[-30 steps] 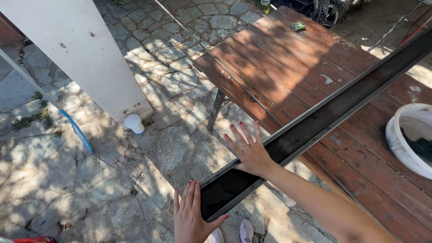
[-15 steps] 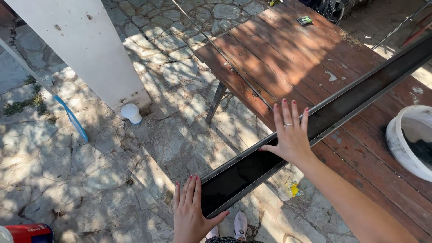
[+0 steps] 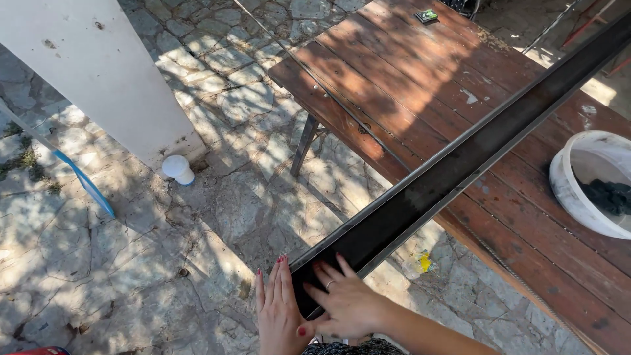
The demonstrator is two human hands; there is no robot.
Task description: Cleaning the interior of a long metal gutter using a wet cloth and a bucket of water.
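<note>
A long black metal beam [image 3: 453, 164] lies diagonally across a red-brown wooden table [image 3: 407, 85], its near end sticking out over the stone paving toward me. My left hand [image 3: 277, 315] is pressed flat against the end of the beam, fingers straight and pointing up. My right hand [image 3: 348, 304] lies on the top face of the beam just beside the left, fingers spread, a ring on one finger. Neither hand wraps around the beam.
A white bucket [image 3: 566, 190] with dark contents stands on the table at the right. A white pillar [image 3: 98, 72] rises at the left, with a small white cup [image 3: 178, 169] at its base and a blue-edged pole [image 3: 79, 181] leaning nearby. A small green object [image 3: 428, 15] lies at the table's far end.
My right hand has slid back down the beam from mid-length to its near end, beside the left hand. The view has tilted slightly.
</note>
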